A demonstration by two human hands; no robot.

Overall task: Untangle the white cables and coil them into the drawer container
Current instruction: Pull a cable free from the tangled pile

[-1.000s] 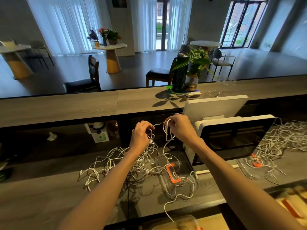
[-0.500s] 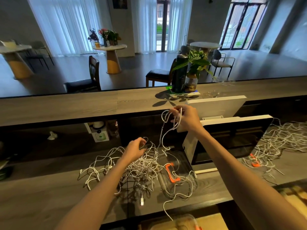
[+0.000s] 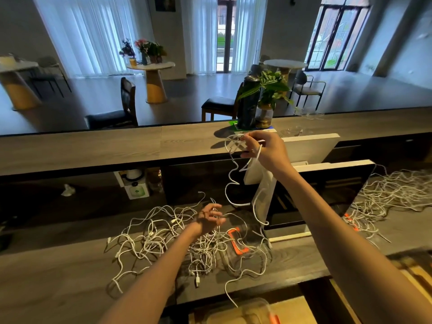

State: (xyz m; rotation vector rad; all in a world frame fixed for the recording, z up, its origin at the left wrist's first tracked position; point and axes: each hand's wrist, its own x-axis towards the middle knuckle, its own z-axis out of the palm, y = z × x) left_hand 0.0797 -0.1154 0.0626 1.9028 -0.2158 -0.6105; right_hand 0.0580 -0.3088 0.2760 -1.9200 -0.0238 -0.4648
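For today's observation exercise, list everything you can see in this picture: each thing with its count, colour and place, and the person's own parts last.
Cable pile: one tangle, white, on the counter in front.
Lifted cable: one, white, hanging from the right hand.
Second cable pile: one, white, far right of the counter.
Clear container: one, orange clips, under the cables.
Screen: one, white frame, right of centre.
Plant: one, green, on the upper ledge.
Round tables: three, pale tops, in the room behind.
Left hand: in the pile.
Right hand: raised, pinching the lifted cable.
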